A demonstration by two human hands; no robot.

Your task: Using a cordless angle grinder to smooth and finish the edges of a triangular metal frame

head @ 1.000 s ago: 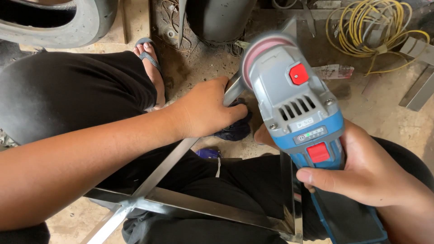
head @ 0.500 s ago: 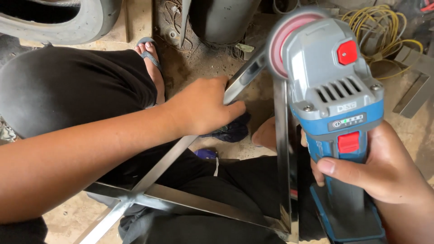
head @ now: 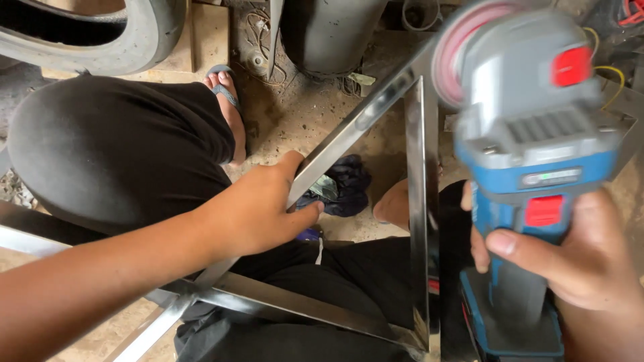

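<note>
Gripping, left hand point(head: 258, 211): fingers are closing around diagonal bar of shiny steel frame point(head: 349, 131), centre.
Right hand point(head: 570, 258): is clasping blue-grey angle grinder point(head: 530, 134), right, disc far.

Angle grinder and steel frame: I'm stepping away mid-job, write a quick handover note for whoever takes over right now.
Left hand: gripping the diagonal bar of the shiny steel frame, which rests across the person's lap.
Right hand: wrapped around the handle of the blue and grey cordless angle grinder, held up over the frame's upright bar. Its pink disc sits near the top joint where the bars meet; blur hides whether it touches.
Nearby: dark rag on the dirt floor, tyre at upper left.
Done: no ground marks can be made out on the bars.
Left: probably dressing the top joint.
</note>
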